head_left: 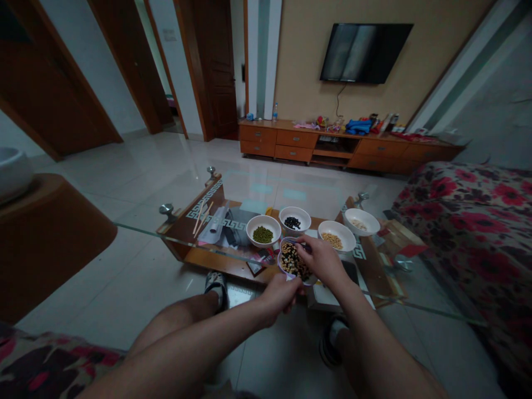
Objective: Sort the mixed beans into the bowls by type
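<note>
A light-rimmed container of mixed beans (294, 261) is at the near edge of the glass table. My left hand (281, 295) is closed on its near rim. Over its upper right side is my right hand (319, 256), fingers pinched on a thin dark utensil (300, 243) that reaches toward the beans. Around it stand white bowls: one of green beans (262, 234) to the left, one of black beans (292, 223) behind, one of yellowish beans (332, 240) to the right, and one with a few pale pieces (359, 224) farther right.
Two chopsticks (203, 219) and a clear plastic roll (216, 219) lie left on the glass table (145, 228). Metal knobs (166, 209) mark its corners. A floral sofa (469, 221) is at right, a long cabinet (295, 145) beyond. My feet are below the table.
</note>
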`<action>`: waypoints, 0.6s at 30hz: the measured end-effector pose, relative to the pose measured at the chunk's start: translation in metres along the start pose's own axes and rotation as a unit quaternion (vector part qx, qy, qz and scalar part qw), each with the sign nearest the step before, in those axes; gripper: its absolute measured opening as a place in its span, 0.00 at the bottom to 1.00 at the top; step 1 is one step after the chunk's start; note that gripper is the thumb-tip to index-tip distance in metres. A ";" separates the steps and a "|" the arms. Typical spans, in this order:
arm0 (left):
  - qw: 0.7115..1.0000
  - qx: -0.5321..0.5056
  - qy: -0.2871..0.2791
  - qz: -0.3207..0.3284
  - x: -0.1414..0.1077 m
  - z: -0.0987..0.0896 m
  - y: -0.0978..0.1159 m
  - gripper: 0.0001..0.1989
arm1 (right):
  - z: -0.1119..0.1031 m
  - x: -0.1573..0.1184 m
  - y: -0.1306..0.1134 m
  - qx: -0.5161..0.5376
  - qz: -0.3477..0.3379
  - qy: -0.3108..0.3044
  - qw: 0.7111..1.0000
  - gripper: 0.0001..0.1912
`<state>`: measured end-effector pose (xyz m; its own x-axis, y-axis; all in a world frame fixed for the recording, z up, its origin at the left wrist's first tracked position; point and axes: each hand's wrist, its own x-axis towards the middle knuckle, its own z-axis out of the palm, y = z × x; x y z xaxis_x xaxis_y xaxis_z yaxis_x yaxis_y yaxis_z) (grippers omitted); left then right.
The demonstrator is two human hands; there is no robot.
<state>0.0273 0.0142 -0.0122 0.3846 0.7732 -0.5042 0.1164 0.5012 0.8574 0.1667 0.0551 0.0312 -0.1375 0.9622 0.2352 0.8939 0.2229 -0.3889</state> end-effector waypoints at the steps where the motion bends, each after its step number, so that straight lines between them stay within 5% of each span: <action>1: 1.000 -0.002 0.000 0.002 0.000 0.000 -0.001 0.07 | -0.002 -0.001 0.002 -0.005 0.003 -0.003 1.000 0.12; 18: 1.000 -0.001 -0.004 0.003 0.004 -0.001 -0.007 0.07 | -0.017 -0.015 0.027 -0.057 0.027 -0.107 0.992 0.11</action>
<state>0.0273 0.0144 -0.0200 0.3920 0.7738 -0.4976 0.1124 0.4965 0.8607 0.2001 0.0438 0.0323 -0.1645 0.9862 0.0167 0.9434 0.1622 -0.2894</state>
